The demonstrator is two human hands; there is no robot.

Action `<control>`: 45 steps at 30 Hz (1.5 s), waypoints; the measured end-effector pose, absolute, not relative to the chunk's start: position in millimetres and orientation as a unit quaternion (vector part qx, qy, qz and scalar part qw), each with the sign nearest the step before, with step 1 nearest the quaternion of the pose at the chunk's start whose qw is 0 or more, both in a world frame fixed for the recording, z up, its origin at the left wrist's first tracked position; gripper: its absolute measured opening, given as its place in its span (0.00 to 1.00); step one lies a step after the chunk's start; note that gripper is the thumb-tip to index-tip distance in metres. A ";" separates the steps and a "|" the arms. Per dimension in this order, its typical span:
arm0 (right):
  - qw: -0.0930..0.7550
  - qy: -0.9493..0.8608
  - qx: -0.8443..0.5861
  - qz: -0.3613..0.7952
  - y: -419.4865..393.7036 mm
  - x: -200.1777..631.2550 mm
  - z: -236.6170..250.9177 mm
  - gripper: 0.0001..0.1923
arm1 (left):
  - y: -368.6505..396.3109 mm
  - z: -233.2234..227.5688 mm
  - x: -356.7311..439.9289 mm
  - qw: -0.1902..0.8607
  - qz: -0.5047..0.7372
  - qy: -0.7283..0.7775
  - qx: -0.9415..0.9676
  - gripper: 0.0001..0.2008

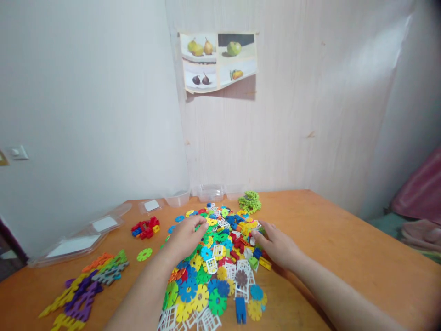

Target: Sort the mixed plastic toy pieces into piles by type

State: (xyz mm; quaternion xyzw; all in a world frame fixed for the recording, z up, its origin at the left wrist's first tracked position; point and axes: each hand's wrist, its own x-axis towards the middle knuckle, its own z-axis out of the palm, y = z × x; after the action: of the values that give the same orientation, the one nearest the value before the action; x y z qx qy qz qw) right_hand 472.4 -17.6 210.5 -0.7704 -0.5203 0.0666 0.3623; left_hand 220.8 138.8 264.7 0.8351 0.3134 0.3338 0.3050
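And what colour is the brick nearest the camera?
The brick is blue, clearest in the head view.

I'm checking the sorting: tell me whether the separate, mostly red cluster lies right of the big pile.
No, the red cluster lies left of the big pile.

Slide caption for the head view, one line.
Left hand and right hand flank a multicoloured heap of plastic toy pieces on an orange-brown table.

Pile [213, 253] on table [337, 239]; containers [211, 193] behind; lids [105, 224] left.
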 end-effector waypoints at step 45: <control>0.424 -0.633 -0.643 0.078 -15.1 430.9 209.4 0.15 | 139.7 263.7 203.5 0.199 0.190 0.325 0.905 0.10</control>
State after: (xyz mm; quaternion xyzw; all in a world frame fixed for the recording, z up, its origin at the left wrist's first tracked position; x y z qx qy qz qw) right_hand 430.9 -15.1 209.4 -0.6425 -0.6334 0.0785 0.4241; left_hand 203.5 139.7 263.7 0.9048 0.3252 0.1898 0.1989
